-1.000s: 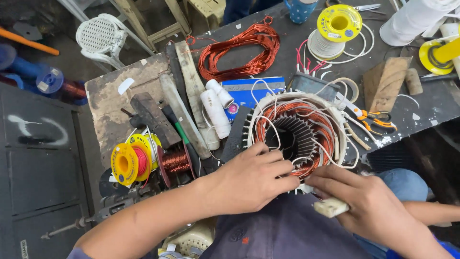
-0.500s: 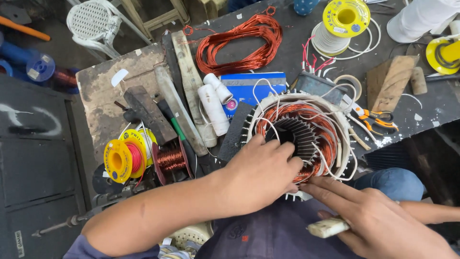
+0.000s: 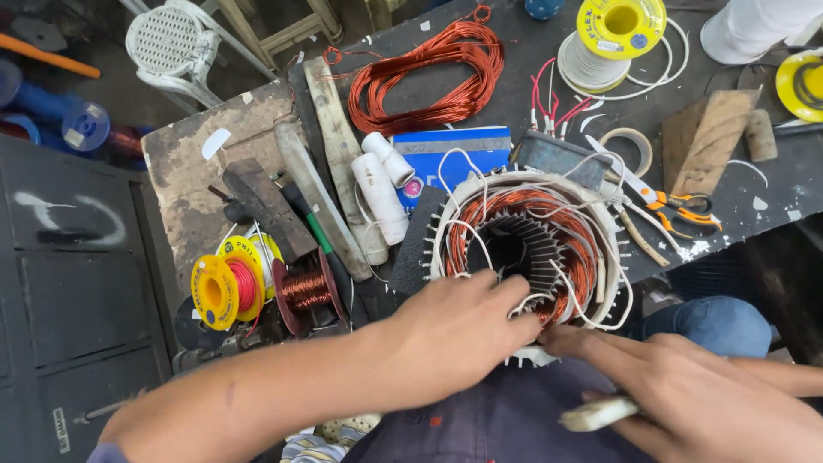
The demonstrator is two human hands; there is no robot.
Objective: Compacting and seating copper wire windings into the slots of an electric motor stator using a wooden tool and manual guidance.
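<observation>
The left hand presses fingertips onto the near rim of the round, copper-wound motor stator, pinching nothing. The right hand clasps a pale flat stick, fingertips at the windings; tucking them seems underway, calling next for careful, firm pressure.

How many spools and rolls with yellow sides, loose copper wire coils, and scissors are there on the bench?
Yellow-sided spools and rolls: 3
Loose copper wire coils: 1
Orange-handled scissors: 1
Total: 5
</observation>
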